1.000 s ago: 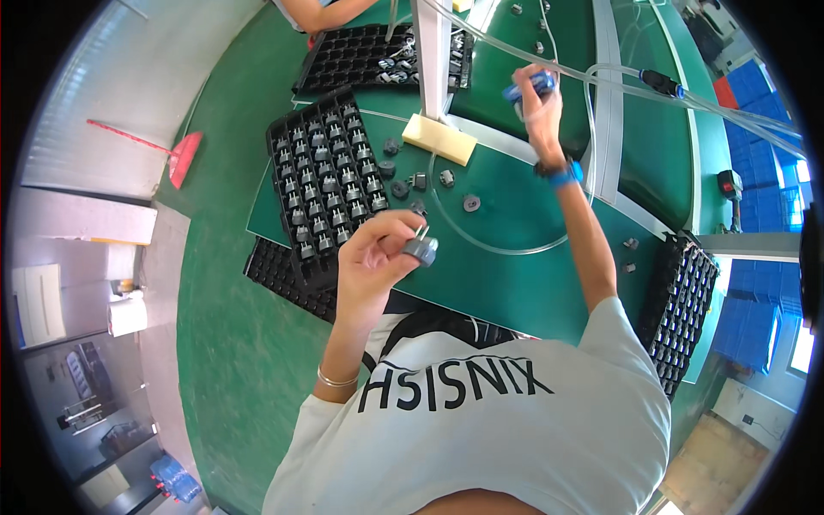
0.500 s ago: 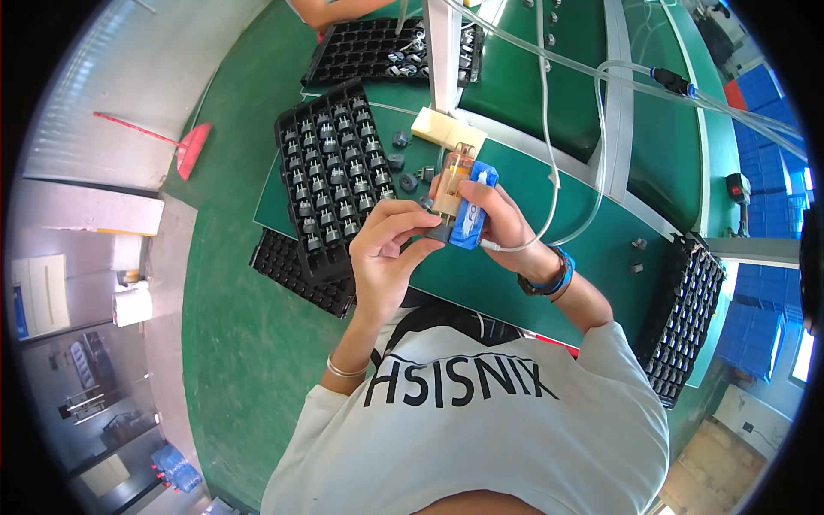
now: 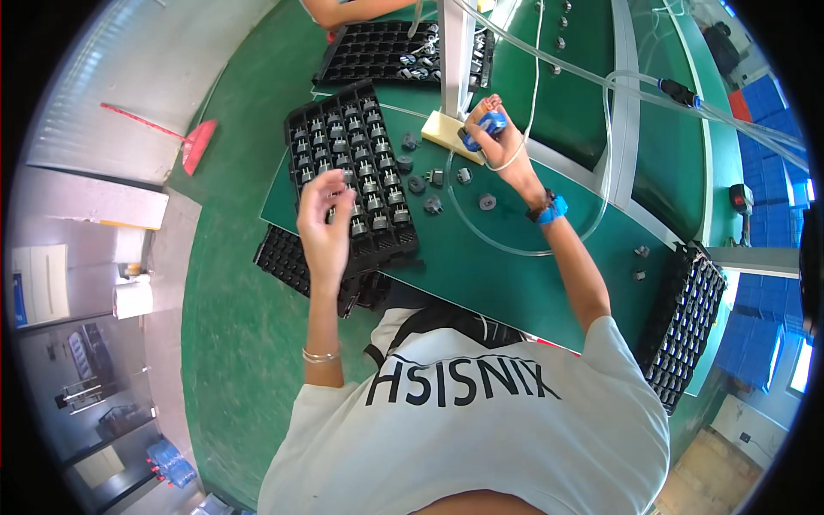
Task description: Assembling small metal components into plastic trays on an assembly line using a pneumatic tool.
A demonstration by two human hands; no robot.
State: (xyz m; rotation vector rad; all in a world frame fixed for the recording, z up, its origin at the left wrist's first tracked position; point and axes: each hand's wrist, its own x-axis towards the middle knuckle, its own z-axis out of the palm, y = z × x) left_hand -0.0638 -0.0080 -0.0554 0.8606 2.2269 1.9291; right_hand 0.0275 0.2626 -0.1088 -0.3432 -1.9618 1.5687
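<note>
My left hand (image 3: 324, 225) is over the left part of a black compartment tray (image 3: 403, 245), which holds rows of grey two-pin plugs (image 3: 371, 184). Its fingers are curled in toward the thumb, and anything between them is hidden. My right hand (image 3: 508, 153) is closed around a blue-wrapped hand tool (image 3: 487, 129) with a clear hose (image 3: 493, 249) trailing from it. That tool is beside a pale yellow block (image 3: 446, 135). Between my hands, several loose grey plugs (image 3: 433, 204) lie on the green table (image 3: 541, 283).
A second black tray (image 3: 281, 262) sits partly under the first. Another tray (image 3: 360, 60) with plugs stands at the back, near another person's arm (image 3: 360, 9). A white post (image 3: 455, 60) rises beyond the block. At the right edge is a full tray (image 3: 684, 322).
My hands have separated. The left has moved left from the tool to over the tray; the right has carried the tool up and away, to beside the yellow block.
</note>
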